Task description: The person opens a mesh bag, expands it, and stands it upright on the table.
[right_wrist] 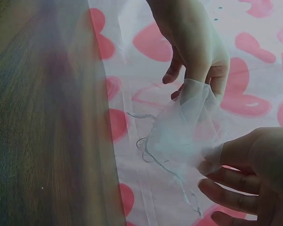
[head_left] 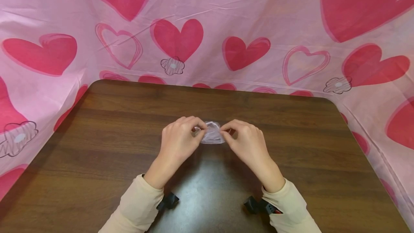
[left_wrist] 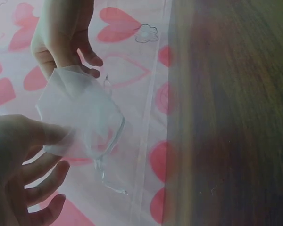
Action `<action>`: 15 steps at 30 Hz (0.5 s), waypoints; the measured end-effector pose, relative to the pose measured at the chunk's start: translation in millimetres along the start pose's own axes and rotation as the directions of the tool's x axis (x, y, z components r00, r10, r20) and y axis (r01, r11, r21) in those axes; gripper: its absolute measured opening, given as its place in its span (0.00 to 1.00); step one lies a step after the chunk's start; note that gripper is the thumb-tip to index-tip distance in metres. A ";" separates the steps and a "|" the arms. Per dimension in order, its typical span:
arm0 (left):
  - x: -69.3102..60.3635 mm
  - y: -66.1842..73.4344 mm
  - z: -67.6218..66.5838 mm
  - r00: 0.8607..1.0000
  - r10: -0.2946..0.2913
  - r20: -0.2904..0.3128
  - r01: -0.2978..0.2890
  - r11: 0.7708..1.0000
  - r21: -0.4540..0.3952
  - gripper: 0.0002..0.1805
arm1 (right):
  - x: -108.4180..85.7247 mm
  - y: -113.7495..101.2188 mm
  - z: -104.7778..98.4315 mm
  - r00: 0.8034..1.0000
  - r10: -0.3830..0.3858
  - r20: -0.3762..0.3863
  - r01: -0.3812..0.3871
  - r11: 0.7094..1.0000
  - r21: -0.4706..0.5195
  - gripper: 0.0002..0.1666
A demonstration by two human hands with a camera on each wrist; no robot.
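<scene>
A small sheer whitish drawstring pouch hangs between my two hands above the middle of the table. My left hand pinches its left side between thumb and forefinger. On the opposite side, my right hand pinches the pouch in the same way. Both wrist views show the translucent pouch fabric spread between the thumbs and fingers, with thin pale cords trailing from one edge. The other fingers of the left hand are loosely bent in the left wrist view. Whether anything lies inside the pouch I cannot tell.
A dark brown wooden table with rounded far corners lies under the hands. Pink cloth printed with hearts hangs around its back and sides. Black devices sit at both wrists, beside cream sleeves.
</scene>
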State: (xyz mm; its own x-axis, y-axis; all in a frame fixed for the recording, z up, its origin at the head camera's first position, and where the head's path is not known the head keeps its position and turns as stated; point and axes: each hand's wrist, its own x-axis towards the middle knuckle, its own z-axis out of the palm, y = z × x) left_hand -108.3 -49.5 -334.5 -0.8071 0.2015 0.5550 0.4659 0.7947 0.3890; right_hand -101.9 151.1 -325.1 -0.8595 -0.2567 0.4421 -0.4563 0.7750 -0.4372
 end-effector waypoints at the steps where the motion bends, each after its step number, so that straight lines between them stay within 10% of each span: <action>1: 0.1 0.3 0.0 1.000 0.002 0.006 -0.002 1.000 -0.006 0.08 | 0.0 0.3 0.1 1.000 -0.005 -0.009 0.005 1.000 -0.001 0.04; 9: 0.2 3.7 -1.5 0.998 0.037 0.057 -0.035 0.998 -0.048 0.10 | 0.1 2.2 1.2 0.998 -0.041 -0.047 0.041 0.999 0.006 0.06; 15: 0.6 3.3 -0.3 0.997 0.076 -0.021 -0.077 0.997 -0.031 0.04 | 0.2 0.4 2.5 0.996 -0.064 -0.063 0.066 0.998 0.021 0.06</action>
State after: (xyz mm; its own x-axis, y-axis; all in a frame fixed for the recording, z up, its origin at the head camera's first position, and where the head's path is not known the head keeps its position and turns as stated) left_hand -107.1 -46.9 -332.6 -0.7614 0.2492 0.5985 0.5376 0.7586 0.3681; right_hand -102.8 149.9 -327.1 -0.8122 -0.2692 0.5176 -0.5166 0.7443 -0.4234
